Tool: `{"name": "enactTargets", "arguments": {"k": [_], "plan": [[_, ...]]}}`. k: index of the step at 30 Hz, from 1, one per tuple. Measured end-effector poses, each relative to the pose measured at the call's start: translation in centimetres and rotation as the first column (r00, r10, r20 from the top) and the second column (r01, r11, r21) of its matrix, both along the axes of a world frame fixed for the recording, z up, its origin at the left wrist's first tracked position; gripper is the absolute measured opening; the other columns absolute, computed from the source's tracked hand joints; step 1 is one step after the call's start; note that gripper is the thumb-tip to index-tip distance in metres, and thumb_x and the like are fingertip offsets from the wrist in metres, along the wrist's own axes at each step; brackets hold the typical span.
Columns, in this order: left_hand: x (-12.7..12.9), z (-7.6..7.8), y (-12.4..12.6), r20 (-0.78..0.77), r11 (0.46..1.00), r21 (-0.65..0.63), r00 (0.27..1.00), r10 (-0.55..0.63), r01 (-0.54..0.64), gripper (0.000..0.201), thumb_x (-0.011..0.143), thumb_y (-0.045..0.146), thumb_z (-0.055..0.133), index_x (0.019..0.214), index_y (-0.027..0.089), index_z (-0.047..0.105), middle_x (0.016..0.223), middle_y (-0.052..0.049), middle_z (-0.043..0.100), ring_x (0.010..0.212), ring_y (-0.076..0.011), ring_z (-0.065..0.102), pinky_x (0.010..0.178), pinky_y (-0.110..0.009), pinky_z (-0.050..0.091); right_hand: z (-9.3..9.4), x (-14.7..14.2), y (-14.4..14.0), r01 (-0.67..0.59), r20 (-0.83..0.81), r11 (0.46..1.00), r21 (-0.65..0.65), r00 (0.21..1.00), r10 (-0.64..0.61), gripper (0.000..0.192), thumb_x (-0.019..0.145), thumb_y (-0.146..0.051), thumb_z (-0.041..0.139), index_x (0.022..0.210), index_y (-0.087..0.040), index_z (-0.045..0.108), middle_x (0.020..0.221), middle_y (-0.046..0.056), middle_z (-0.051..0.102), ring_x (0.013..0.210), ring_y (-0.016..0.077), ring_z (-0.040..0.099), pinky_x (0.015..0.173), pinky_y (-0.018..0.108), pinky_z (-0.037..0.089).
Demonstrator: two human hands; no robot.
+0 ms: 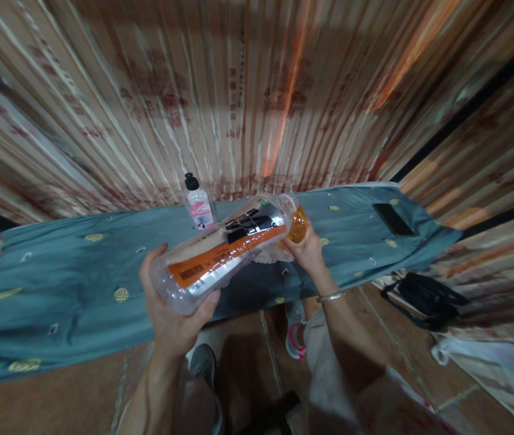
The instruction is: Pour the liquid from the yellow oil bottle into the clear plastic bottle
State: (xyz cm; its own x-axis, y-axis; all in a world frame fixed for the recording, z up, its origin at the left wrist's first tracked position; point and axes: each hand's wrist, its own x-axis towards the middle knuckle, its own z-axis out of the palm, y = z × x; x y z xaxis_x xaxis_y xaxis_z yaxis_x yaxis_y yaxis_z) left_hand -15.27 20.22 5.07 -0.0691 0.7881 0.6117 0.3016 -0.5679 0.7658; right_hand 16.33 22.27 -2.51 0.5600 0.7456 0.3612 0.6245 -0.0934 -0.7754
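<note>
Bottle [223, 254] lies tilted, left hand [173, 308] gripping its base; right hand [305, 248] apparently holds an amber cup [297, 223].

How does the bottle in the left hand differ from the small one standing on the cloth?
The big bottle lies tilted in the left hand; the small bottle stands upright on the cloth, untouched. The big one has an orange label, the small one a pink label and black cap. Both are clear plastic.
</note>
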Motion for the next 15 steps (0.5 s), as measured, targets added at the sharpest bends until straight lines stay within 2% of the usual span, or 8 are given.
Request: {"name": "enactTargets", "arguments": {"k": [5, 15], "plan": [[-0.14, -0.02, -0.08, 0.021, 0.999, 0.022, 0.999, -0.025, 0.024, 0.086, 0.074, 0.059, 0.089, 0.147, 0.026, 0.057, 0.130, -0.011, 0.063, 0.111, -0.0330, 0.067, 0.103, -0.052, 0.058, -0.01, 0.09, -0.04, -0.009, 0.007, 1.000, 0.004, 1.000, 0.009, 0.092, 0.071, -0.079, 0.083, 0.137, -0.017, 0.063, 0.122, 0.019, 0.082, 0.112, 0.0408, 0.079, 0.097, 0.055, 0.064], [-0.23, 0.01, 0.03, 0.010, 0.996, 0.074, 0.999, -0.046, 0.045, 0.086, 0.077, 0.053, 0.089, 0.154, 0.029, 0.057, 0.127, -0.009, 0.065, 0.106, -0.0306, 0.068, 0.095, -0.049, 0.060, 0.08, 0.12, -0.05, -0.021, 0.005, 1.000, 0.009, 1.000, 0.021, 0.090, 0.071, -0.075, 0.086, 0.136, -0.018, 0.063, 0.123, 0.018, 0.082, 0.112, 0.0397, 0.079, 0.098, 0.054, 0.064]]}}
